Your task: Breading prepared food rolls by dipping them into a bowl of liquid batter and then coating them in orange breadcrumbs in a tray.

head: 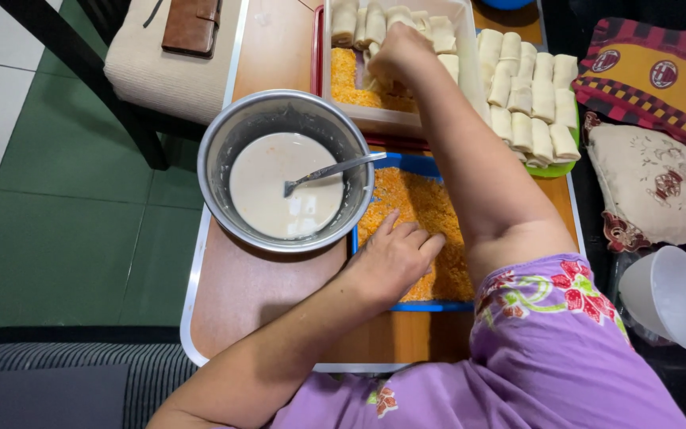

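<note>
My left hand [395, 256] lies palm down on orange breadcrumbs in a blue tray [406, 163], fingers loosely together, holding nothing that shows. My right hand [401, 54] reaches far forward into a clear plastic container [470, 48] that holds breadcrumbs and pale rolled pastries; its fingers curl down among the rolls, and what they grip is hidden. A steel bowl [220, 139] of pale batter with a metal spoon [335, 168] in it stands left of the blue tray.
Several plain rolls [529, 99] are stacked on a green plate at the back right. A chair with a brown wallet [192, 24] stands at the back left. Cushions [660, 187] and a white plastic cup [668, 294] lie to the right. The small table has a white rim [192, 294].
</note>
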